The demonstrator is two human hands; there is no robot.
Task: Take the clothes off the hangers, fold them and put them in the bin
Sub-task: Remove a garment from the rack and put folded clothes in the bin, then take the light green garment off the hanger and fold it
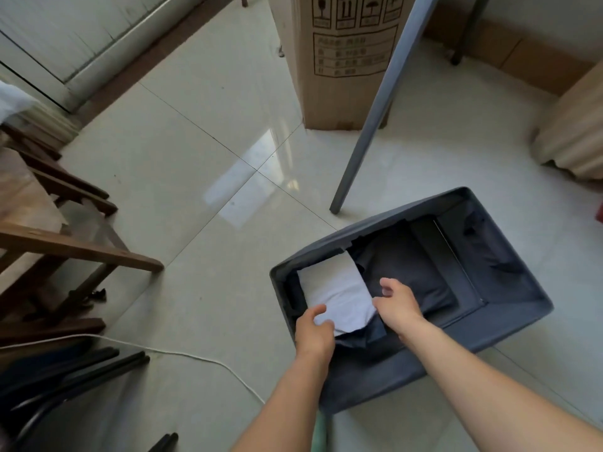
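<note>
A dark grey fabric bin [509,334] stands on the tiled floor at the lower right. Inside its left half lies a folded white garment [336,288], on top of folded dark clothes [411,265]. My left hand [315,331] grips the white garment's near edge, thumb on top. At the garment's right edge is my right hand [398,305], fingers loosely spread, touching it over the dark clothes. No hangers are in view.
A grey metal leg [375,115] slants down to the floor just behind the bin. A tall cardboard box [342,60] stands behind it. Wooden furniture frames [75,249] and dark poles [81,370] fill the left side. A white cord [195,357] crosses the floor.
</note>
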